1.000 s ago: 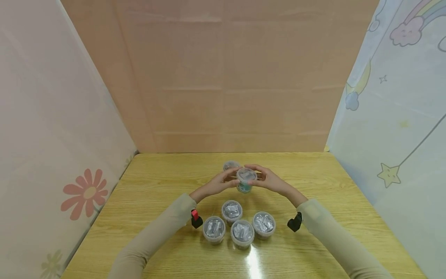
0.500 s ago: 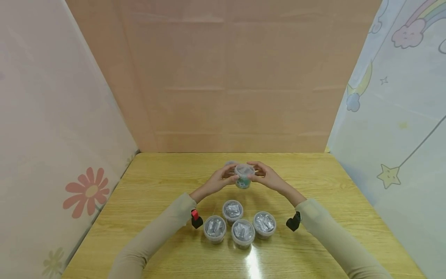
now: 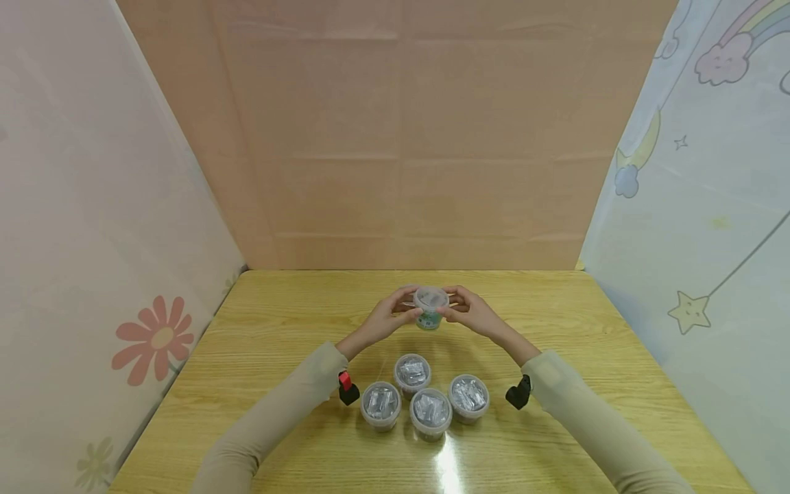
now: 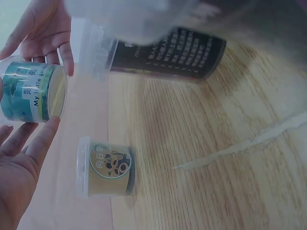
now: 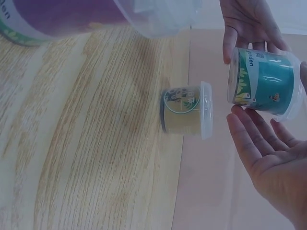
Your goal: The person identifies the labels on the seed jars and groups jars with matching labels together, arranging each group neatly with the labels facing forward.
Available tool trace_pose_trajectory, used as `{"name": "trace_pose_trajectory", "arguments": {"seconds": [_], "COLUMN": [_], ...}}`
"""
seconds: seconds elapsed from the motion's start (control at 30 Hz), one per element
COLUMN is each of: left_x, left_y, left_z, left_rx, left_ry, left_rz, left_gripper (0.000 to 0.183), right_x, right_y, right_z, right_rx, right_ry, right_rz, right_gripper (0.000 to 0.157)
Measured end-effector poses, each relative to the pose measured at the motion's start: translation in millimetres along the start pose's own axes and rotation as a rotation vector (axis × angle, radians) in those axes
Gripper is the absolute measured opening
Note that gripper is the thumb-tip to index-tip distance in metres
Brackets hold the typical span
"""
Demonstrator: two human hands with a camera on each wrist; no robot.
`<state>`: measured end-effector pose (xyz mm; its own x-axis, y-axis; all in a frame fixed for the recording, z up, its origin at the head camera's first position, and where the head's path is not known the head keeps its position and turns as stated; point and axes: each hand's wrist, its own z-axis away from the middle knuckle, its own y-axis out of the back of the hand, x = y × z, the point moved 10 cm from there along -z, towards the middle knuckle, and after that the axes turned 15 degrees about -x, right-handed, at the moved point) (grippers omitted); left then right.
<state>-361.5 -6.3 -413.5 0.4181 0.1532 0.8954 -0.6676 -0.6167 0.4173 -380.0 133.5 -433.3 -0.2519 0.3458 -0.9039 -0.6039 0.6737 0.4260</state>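
A clear-lidded plastic tub with a teal label (image 3: 428, 317) is held up above the table, roughly upright. My left hand (image 3: 387, 315) grips its left side, thumb toward me and fingers behind. On its right side my right hand (image 3: 474, 315) grips it in the same way. Both wrist views show the teal tub (image 4: 26, 93) between the two hands, its base off the wood. A tan-labelled tub (image 5: 182, 110) stands on the table beyond; the hands and the teal tub hide it in the head view.
Several lidded tubs (image 3: 431, 410) with silvery packets under their lids stand close together nearer me. One has a black label (image 4: 168, 55), another a purple one (image 5: 67, 17). The wooden table (image 3: 278, 384) ends at a peach back sheet (image 3: 395, 171), with patterned sheets at both sides.
Both hands have moved the teal tub slightly away from me and a little left. It now covers the tub behind it. The near tubs stay put.
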Motion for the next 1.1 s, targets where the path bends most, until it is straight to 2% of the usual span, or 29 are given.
{"name": "trace_pose_trajectory", "arguments": {"seconds": [0.17, 0.27, 0.4, 0.57, 0.83, 1.1], "left_x": [-0.6, -1.2, -1.9, -1.6, -2.9, -6.4], "left_y": [1.9, 2.5, 3.2, 3.7, -3.1, -0.3], "left_z": [0.5, 0.6, 0.5, 0.7, 1.4, 3.9], "left_rx": [0.017, 0.019, 0.011, -0.021, -0.134, -0.119], "left_ry": [0.017, 0.016, 0.011, 0.010, 0.017, 0.028], "left_rz": [-0.018, 0.000, 0.027, 0.029, 0.095, 0.072], "left_gripper": [0.053, 0.053, 0.054, 0.054, 0.057, 0.055], "right_x": [-2, -14, -31, -36, -35, -10], "right_y": [-0.7, -3.2, -6.2, -8.1, -15.2, -16.3], "right_z": [0, 3, 8, 8, 6, -3], "right_rx": [0.010, 0.005, -0.010, -0.049, -0.132, -0.167], "right_ry": [-0.013, 0.000, 0.016, 0.037, 0.082, 0.090], "right_rz": [0.047, 0.066, 0.068, 0.056, 0.039, 0.032], "right_gripper": [0.056, 0.057, 0.056, 0.053, 0.048, 0.050]}}
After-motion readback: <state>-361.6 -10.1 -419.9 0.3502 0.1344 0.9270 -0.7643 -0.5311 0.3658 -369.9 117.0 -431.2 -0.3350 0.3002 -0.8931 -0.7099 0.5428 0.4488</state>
